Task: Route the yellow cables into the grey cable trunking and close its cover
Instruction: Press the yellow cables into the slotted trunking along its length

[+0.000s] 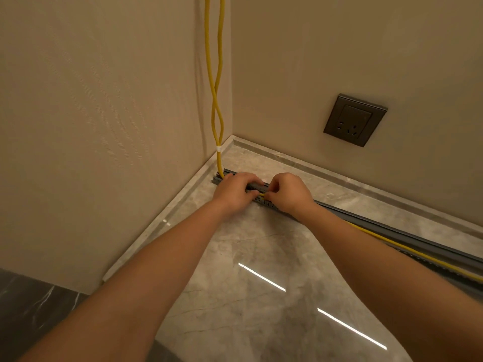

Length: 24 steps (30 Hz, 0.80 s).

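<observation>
Right hand [287, 195] pinches yellow cable [218, 74] | left hand [234, 193] clasps trunking [392, 232] | socket [355, 120] near

Two yellow cables [214, 74], one trunking [392, 231], one socket [355, 120]

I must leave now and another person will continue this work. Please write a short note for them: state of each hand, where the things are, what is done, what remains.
Left hand: pressing on the grey trunking near the wall corner.
Right hand: fingers pinching a yellow cable at the trunking.
Yellow cables: hang down the corner, tied with a white band, enter the trunking end; one runs along the trunking to the right.
Done: cable partly laid in.
Left: seat the remaining cable, close the cover.
</observation>
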Motion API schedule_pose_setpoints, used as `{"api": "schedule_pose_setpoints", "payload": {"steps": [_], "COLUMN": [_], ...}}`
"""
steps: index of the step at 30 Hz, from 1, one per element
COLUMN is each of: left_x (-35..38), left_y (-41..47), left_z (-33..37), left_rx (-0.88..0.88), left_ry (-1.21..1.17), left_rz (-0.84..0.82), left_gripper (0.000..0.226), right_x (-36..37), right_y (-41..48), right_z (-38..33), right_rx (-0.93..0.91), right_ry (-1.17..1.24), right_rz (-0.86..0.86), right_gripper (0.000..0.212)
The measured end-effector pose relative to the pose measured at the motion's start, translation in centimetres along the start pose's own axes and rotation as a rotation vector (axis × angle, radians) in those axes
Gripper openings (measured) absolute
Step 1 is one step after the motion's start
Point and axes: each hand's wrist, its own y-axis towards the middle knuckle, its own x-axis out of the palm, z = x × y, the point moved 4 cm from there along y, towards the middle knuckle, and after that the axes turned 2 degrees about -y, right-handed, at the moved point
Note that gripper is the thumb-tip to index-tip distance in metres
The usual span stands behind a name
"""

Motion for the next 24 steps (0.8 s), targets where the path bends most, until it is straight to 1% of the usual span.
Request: {"api": "schedule_pose_setpoints", "payload": {"steps": [2,4,6,9,13,16,19,21,24], "left_x": [-0.4,-0.3,-0.2,0.0,0.4,0.6,0.6,0.5,0.5], "left_y": [0.0,0.0,0.2,0.7,1.0,1.1,1.0,0.8,0.8], "left_z": [0.1,0.3,0.7,1.0,2.0,2.4,2.5,2.9,3.4], "left_rx": [-0.037,-0.071,-0.115,-0.164,-0.083,-0.084,-0.079,-0.061,-0.050], "left_ry": [-0.016,0.009,-0.025,-0.067,0.001,-0.014,-0.023,0.006,0.032], "left_rz": [0.027,0.031,0.050,0.062,-0.019,-0.104,-0.179,-0.180,-0.149], "left_gripper": [0.012,0.007,0.007,0.013,0.014,0.017,0.021,0.020,0.009], "right_x": [0.0,-0.2,-0.3,-0.3,-0.3,-0.2,-0.1,-0.2,-0.4], "right_y": [0.1,0.2,0.3,0.3,0.3,0.5,0.6,0.6,0.7], "right_z": [0.2,0.2,0.1,0.5,1.3,1.6,1.7,1.6,1.3], "right_rx": [0.024,0.023,0.018,0.040,0.085,0.143,0.182,0.191,0.153], "right_ry": [0.072,0.133,0.184,0.229,0.305,0.405,0.444,0.448,0.390], "right_rz": [-0.014,-0.057,-0.092,-0.082,-0.001,-0.003,-0.001,0.009,0.018], "right_gripper": [0.006,0.015,0.019,0.014,0.018,0.019,0.019,0.019,0.022]}}
